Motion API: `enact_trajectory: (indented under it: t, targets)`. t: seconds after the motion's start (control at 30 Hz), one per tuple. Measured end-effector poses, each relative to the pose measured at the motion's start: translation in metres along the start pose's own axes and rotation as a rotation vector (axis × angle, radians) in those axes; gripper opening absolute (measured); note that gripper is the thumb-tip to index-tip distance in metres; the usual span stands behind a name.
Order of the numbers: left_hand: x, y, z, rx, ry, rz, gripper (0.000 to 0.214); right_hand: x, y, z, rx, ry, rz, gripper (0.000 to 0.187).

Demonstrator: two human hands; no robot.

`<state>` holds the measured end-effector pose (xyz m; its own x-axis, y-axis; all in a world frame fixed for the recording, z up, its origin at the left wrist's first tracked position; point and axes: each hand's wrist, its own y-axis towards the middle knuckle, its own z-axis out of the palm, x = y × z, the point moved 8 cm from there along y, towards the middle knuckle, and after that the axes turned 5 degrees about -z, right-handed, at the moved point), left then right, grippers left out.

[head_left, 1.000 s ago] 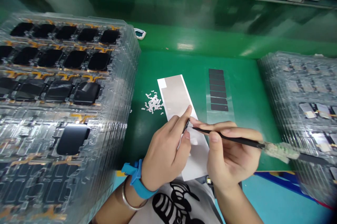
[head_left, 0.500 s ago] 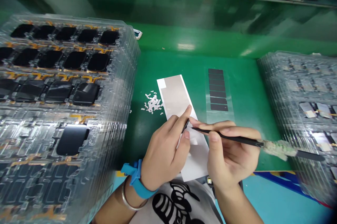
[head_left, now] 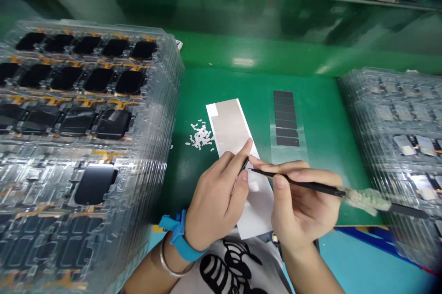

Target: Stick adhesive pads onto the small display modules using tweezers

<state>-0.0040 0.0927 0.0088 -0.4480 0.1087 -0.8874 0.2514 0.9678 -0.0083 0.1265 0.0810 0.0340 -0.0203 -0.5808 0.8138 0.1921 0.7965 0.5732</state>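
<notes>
Working over glossy green bench matting, hands.

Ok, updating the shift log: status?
Left hand pinching small dark strip; right hand holding black tweezers at it; white liner sheet beneath; plastic tray stacks either side.

Stacked plastic trays block left, second stack right; right hand has passage forward over green mat.

The right hand has dipped slightly, tilting the black tweezers a little more steeply than before.
</notes>
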Motion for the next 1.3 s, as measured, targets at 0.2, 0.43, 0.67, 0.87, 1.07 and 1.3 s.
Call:
enact_trajectory:
  t: [0.2, 0.43, 0.67, 0.87, 1.07, 1.3]
  targets:
    - [0.0006, 0.0004, 0.0003, 0.002, 0.002, 0.004, 0.05, 0.0036, -0.0001, -0.0015, 0.002, 0.017, -0.055, 0.032]
    - [0.0, -0.0008, 0.0007, 0.01, -0.027, 0.001, 0.051, 0.005, -0.002, -0.0008, 0.021, 0.033, -0.065, 0.036]
    - [0.0004, -0.0001, 0.0009, 0.008, -0.036, -0.001, 0.051, 0.0032, -0.0024, -0.0011, 0.01, 0.02, -0.05, 0.035]
    - [0.0017, 0.0005, 0.0004, 0.006, -0.026, 0.004, 0.051, 0.0022, -0.0017, -0.0012, 0.008, 0.005, -0.043, 0.033]
    - [0.0006, -0.0001, 0.0005, -0.003, 0.001, 0.011, 0.051, 0.0025, -0.0018, -0.0005, 0.015, -0.001, -0.044, 0.033]
    - [-0.0003, 0.0006, 0.001, -0.005, 0.021, 0.008, 0.052, 0.0032, -0.0023, -0.0005, 0.03, -0.019, -0.048, 0.032]
